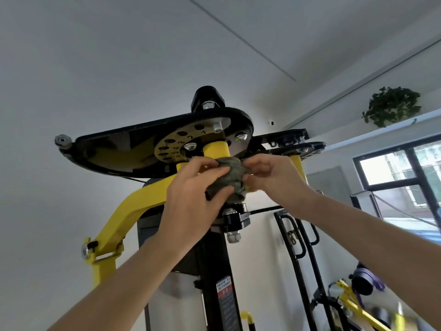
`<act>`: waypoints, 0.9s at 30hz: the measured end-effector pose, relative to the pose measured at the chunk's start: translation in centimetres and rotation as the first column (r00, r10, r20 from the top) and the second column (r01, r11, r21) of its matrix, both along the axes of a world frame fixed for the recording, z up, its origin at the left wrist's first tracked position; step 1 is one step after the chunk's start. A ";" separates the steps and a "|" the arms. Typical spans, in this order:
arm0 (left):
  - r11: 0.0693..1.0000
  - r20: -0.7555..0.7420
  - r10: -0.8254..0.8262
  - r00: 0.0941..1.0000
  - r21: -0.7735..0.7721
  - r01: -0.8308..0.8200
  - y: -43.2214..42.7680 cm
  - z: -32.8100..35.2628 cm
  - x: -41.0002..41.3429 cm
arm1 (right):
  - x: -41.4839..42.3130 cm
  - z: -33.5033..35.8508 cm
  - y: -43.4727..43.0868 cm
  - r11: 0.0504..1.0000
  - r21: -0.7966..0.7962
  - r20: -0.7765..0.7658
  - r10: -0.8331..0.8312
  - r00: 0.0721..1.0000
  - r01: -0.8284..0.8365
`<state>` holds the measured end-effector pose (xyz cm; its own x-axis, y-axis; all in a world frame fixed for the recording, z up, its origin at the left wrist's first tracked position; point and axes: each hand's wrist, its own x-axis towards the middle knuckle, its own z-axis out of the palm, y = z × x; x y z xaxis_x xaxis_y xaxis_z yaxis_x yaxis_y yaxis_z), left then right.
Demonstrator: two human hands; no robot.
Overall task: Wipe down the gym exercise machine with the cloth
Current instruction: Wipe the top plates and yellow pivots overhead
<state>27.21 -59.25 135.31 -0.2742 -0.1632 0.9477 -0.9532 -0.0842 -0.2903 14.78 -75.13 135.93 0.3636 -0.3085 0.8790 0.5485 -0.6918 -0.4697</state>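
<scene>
Two hands (191, 194) (275, 177) gripping cloth (231, 174), against machine (216, 149)

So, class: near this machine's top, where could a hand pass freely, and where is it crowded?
Free: open air under the black plate, left of the yellow arm; also between the column and the handles. Crowded: the yellow post, where the left hand and right hand grip the cloth.

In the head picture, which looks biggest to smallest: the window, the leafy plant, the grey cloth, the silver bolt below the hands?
1. window
2. leafy plant and grey cloth, about alike; fingers hide part of the cloth
3. silver bolt
</scene>
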 end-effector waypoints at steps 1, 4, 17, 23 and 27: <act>0.998 0.028 0.065 0.998 -0.006 -0.065 -0.2 0.4 -0.3 | 0.3 0.6 -0.1 0.999 0.035 0.022 0.028 0.999 -0.028; 0.966 0.097 0.258 0.961 -0.035 -0.256 -0.6 1.5 -1.2 | 1.3 2.0 -0.4 0.983 0.116 0.037 0.142 0.989 -0.146; 0.950 -0.151 0.297 0.943 0.147 -0.276 0.6 0.6 -6.0 | 2.0 -1.9 -3.0 0.935 0.128 -0.165 0.350 0.922 -0.332; 0.926 -0.081 0.344 0.935 0.195 -0.324 0.9 0.9 -6.4 | 1.5 -1.6 -3.2 0.958 0.094 -0.217 0.287 0.933 -0.272; 0.900 0.036 0.405 0.913 0.160 -0.406 0.9 1.4 -5.8 | 2.0 -0.8 -3.0 0.958 0.114 -0.157 0.280 0.947 -0.264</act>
